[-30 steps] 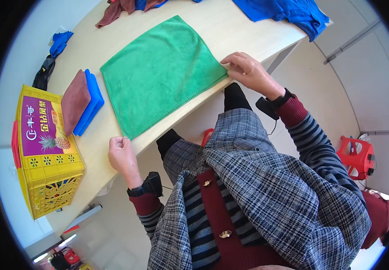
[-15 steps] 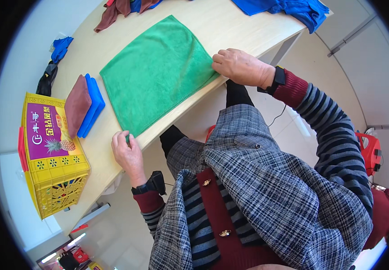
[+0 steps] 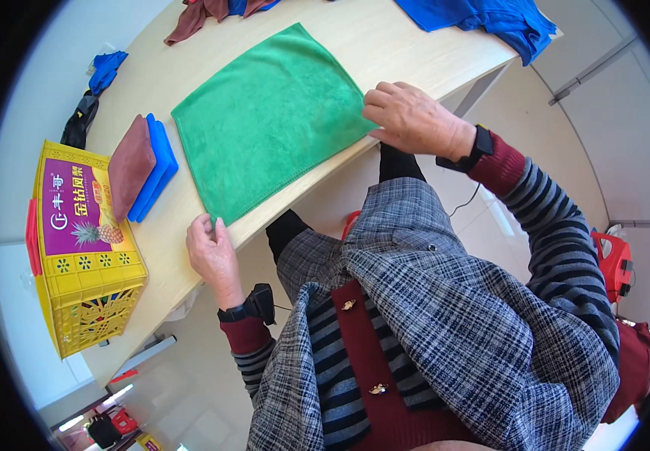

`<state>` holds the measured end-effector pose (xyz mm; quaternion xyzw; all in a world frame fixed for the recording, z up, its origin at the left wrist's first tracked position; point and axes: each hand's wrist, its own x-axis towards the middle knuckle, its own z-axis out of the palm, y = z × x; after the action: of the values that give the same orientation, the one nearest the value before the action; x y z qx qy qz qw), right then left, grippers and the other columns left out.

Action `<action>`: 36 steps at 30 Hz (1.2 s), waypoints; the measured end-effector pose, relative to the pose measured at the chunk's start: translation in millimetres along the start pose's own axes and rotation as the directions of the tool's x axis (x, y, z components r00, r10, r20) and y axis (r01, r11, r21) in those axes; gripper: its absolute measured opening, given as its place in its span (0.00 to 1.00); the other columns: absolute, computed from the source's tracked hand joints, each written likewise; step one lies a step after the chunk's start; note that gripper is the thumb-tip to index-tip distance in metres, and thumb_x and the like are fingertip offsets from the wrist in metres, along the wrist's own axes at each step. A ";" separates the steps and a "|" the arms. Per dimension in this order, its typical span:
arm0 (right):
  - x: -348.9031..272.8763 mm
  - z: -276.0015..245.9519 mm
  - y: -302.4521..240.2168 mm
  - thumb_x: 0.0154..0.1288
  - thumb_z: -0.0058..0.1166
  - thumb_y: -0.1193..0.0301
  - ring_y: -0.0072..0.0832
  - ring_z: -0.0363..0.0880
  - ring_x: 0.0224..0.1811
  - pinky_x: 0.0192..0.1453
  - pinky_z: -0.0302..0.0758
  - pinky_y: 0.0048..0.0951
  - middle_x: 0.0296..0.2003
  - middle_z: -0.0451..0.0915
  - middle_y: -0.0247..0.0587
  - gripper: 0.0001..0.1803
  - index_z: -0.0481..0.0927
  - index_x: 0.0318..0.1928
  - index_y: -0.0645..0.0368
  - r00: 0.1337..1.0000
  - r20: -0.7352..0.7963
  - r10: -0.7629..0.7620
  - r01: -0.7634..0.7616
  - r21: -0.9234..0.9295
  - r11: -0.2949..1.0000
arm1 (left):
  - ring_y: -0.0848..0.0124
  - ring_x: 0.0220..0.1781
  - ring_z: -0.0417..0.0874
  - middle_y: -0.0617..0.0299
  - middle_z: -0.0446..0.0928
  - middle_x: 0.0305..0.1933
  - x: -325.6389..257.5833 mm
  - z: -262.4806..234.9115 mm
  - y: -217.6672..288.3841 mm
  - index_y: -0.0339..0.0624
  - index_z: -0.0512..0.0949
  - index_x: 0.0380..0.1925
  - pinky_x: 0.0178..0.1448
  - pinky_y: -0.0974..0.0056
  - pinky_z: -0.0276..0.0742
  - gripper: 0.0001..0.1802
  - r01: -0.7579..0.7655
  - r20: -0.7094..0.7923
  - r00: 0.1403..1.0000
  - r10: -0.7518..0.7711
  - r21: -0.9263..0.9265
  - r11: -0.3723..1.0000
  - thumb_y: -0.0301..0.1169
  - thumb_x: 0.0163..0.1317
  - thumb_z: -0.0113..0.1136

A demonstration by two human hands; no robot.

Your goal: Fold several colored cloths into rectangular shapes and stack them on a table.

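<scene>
Nearest, draped over the lap, a plaid garment (image 3: 475, 308). Just past that, the left grip (image 3: 216, 259), with thumb and forefinger at the near left corner of the green cloth (image 3: 272, 124); cannot tell whether clamped on the fabric or merely touching. Farther along the same edge, the right grip (image 3: 421, 122), with fingers bent over the near right corner and tips partly hidden; again, cannot tell whether pinched together. Lying flat and opened out on the worktop (image 3: 385, 45), mostly beyond both grips, with a near edge running from one to the other. Off to the left, a yellow crate (image 3: 92, 274), then a folded brown cloth (image 3: 131, 169) overlapping folded blue cloths (image 3: 159, 177). Farthest, loose brown fabric (image 3: 193, 19) and, to the right, heaped blue fabric (image 3: 490, 22).
</scene>
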<state>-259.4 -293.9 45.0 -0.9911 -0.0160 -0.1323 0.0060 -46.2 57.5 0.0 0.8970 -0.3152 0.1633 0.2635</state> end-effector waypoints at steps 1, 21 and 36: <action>-1.3 -0.6 -4.0 0.63 0.63 0.67 0.39 0.77 0.49 0.58 0.75 0.38 0.43 0.77 0.42 0.13 0.77 0.43 0.61 0.998 -0.069 -0.010 0.010 0.010 1.000 | 0.64 0.32 0.80 0.57 0.80 0.33 -0.7 2.1 -1.6 0.38 0.79 0.43 0.40 0.60 0.77 0.09 0.045 0.008 0.999 -0.045 -0.014 0.999 0.24 0.62 0.63; 38.6 39.7 -23.0 0.71 0.55 0.56 0.45 0.67 0.69 0.73 0.64 0.45 0.64 0.74 0.47 0.28 0.74 0.64 0.59 0.947 -0.274 0.167 -0.144 0.102 0.984 | 0.48 0.59 0.78 0.44 0.78 0.56 132.9 24.6 111.9 0.35 0.78 0.52 0.63 0.52 0.75 0.15 -0.561 0.239 0.773 0.588 -0.177 0.809 0.30 0.69 0.57; 49.9 57.7 -28.1 0.74 0.41 0.44 0.45 0.47 0.81 0.83 0.41 0.50 0.76 0.59 0.44 0.38 0.64 0.75 0.53 0.967 -0.002 0.253 -0.245 0.246 0.938 | 0.54 0.52 0.82 0.52 0.82 0.49 343.2 256.2 164.2 0.40 0.80 0.49 0.55 0.55 0.78 0.15 -0.472 0.517 0.741 0.429 -0.054 0.880 0.31 0.63 0.62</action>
<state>-197.1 -263.4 2.7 -0.9745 0.0935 -0.1439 0.1446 136.1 -363.3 11.4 0.8141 -0.5743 -0.0108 0.0860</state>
